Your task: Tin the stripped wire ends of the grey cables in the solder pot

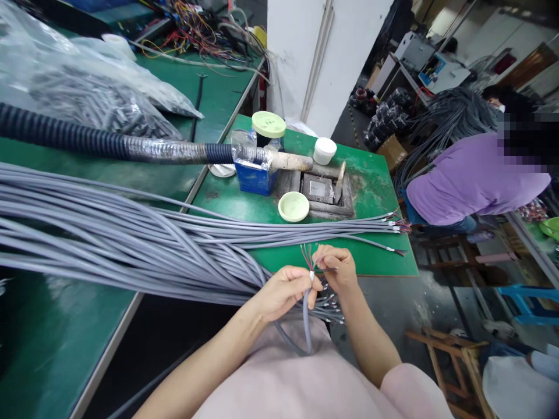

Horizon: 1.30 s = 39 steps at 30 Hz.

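The left hand (283, 291) is pinching a grey cable (307, 317) upright; the right hand (338, 269), just beside, is gripping its stripped wires (307, 256).

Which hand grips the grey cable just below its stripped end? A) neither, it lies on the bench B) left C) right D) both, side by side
B: the left hand is closed around the grey cable just under its stripped end, while the right hand pinches the thin coloured wires fanning out of the tip.
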Each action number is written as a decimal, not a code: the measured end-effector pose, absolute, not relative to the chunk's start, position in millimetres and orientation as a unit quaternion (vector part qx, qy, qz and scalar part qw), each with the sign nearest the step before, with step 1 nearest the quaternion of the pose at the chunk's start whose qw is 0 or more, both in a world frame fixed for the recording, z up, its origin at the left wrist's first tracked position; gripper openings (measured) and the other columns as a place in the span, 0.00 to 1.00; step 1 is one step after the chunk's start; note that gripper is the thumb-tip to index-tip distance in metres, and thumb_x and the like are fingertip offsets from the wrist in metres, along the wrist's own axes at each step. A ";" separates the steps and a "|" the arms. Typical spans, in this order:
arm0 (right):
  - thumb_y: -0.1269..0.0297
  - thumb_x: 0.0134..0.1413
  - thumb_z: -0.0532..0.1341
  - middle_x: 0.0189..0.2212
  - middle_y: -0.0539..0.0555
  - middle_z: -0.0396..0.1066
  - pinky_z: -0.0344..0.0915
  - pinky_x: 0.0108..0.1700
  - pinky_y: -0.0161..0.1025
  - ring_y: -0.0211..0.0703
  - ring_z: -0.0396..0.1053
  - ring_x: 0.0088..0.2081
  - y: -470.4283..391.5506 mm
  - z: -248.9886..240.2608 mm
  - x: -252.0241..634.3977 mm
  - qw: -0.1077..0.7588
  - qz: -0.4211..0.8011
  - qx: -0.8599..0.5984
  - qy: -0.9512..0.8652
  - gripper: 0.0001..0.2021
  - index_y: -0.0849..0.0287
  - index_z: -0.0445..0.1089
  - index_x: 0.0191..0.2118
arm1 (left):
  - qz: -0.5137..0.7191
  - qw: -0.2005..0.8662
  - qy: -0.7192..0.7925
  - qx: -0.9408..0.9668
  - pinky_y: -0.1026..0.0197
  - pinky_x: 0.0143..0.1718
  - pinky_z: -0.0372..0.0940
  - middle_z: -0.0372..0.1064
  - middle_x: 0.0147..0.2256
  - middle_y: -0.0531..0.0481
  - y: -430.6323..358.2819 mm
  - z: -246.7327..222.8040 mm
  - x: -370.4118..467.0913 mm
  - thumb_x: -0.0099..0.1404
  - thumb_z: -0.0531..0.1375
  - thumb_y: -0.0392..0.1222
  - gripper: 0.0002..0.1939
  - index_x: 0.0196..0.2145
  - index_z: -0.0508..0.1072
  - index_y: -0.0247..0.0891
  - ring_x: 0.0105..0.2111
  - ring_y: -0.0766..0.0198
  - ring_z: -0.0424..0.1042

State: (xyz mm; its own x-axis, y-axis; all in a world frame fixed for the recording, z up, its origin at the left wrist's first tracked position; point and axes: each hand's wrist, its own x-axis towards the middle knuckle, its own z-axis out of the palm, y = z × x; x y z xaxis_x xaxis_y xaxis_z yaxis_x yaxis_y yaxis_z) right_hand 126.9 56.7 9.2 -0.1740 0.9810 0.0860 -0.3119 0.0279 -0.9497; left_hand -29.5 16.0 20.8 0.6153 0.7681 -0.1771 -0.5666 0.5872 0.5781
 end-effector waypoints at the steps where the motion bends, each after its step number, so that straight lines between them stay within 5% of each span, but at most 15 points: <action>1: 0.56 0.42 0.69 0.16 0.49 0.64 0.60 0.28 0.40 0.39 0.61 0.23 56.2 7.9 129.7 0.545 0.584 -0.365 -0.478 0.10 0.56 0.75 0.21 | 0.395 0.861 0.214 0.240 0.65 0.24 0.57 0.69 0.17 0.48 16.8 20.7 -29.6 0.50 0.69 0.54 0.19 0.27 0.79 0.31 0.18 0.67 0.67; 5: 0.64 0.49 0.65 0.18 0.50 0.67 0.63 0.30 0.41 0.41 0.64 0.25 48.1 15.4 147.9 0.550 0.459 -0.425 -0.554 0.04 0.55 0.77 0.28 | 0.412 0.840 0.246 0.251 0.64 0.27 0.59 0.70 0.19 0.47 20.0 20.8 -30.0 0.52 0.68 0.53 0.19 0.29 0.79 0.31 0.21 0.66 0.66; 8: 0.70 0.53 0.62 0.24 0.51 0.72 0.65 0.34 0.45 0.43 0.67 0.29 34.5 32.5 162.1 0.530 0.323 -0.433 -0.653 0.08 0.52 0.77 0.36 | 0.417 0.833 0.260 0.253 0.64 0.28 0.59 0.72 0.21 0.47 23.1 20.7 -28.5 0.54 0.67 0.52 0.18 0.31 0.79 0.31 0.22 0.67 0.67; 12: 0.75 0.53 0.60 0.41 0.55 0.75 0.67 0.45 0.51 0.48 0.69 0.43 18.4 51.0 169.0 0.424 0.135 -0.352 -0.823 0.21 0.46 0.72 0.50 | 0.437 0.830 0.262 0.227 0.66 0.30 0.61 0.72 0.23 0.48 29.6 22.6 -24.0 0.56 0.66 0.50 0.16 0.33 0.79 0.32 0.24 0.68 0.68; 16: 0.70 0.55 0.60 0.52 0.53 0.70 0.62 0.55 0.54 0.50 0.63 0.56 18.9 53.1 162.8 0.315 0.022 -0.293 -0.902 0.21 0.42 0.69 0.53 | 0.452 0.826 0.250 0.228 0.67 0.26 0.61 0.70 0.23 0.50 35.7 31.0 -19.6 0.58 0.65 0.49 0.15 0.27 0.76 0.31 0.21 0.71 0.65; 22: 0.68 0.56 0.61 0.52 0.54 0.72 0.65 0.53 0.55 0.51 0.66 0.53 51.9 66.1 159.9 0.402 0.047 -0.309 -0.861 0.20 0.46 0.68 0.54 | 0.505 0.721 0.339 0.332 0.59 0.38 0.67 0.77 0.30 0.46 30.0 48.7 -30.2 0.60 0.63 0.49 0.15 0.38 0.78 0.34 0.31 0.61 0.73; 26: 0.71 0.59 0.57 0.48 0.56 0.73 0.66 0.51 0.54 0.51 0.70 0.49 80.9 85.0 155.6 0.492 0.078 -0.376 -0.782 0.16 0.51 0.70 0.51 | 0.612 0.442 0.454 0.473 0.57 0.41 0.66 0.77 0.31 0.47 24.3 45.9 -52.9 0.62 0.61 0.42 0.09 0.38 0.78 0.39 0.35 0.59 0.73; 31: 0.66 0.63 0.54 0.41 0.56 0.75 0.67 0.48 0.47 0.47 0.71 0.44 109.8 94.5 141.3 0.465 0.107 -0.437 -0.763 0.10 0.55 0.73 0.44 | 0.667 0.171 0.493 0.532 0.55 0.39 0.66 0.76 0.30 0.48 36.9 18.8 -79.0 0.60 0.61 0.35 0.07 0.37 0.78 0.39 0.33 0.59 0.72; 39: 0.63 0.63 0.55 0.37 0.55 0.75 0.64 0.45 0.44 0.45 0.69 0.40 143.9 99.1 117.5 0.368 0.055 -0.401 -0.837 0.10 0.56 0.73 0.42 | 0.627 0.123 0.535 0.553 0.56 0.41 0.63 0.75 0.31 0.48 51.5 -1.6 -87.3 0.61 0.60 0.35 0.06 0.36 0.77 0.38 0.33 0.61 0.72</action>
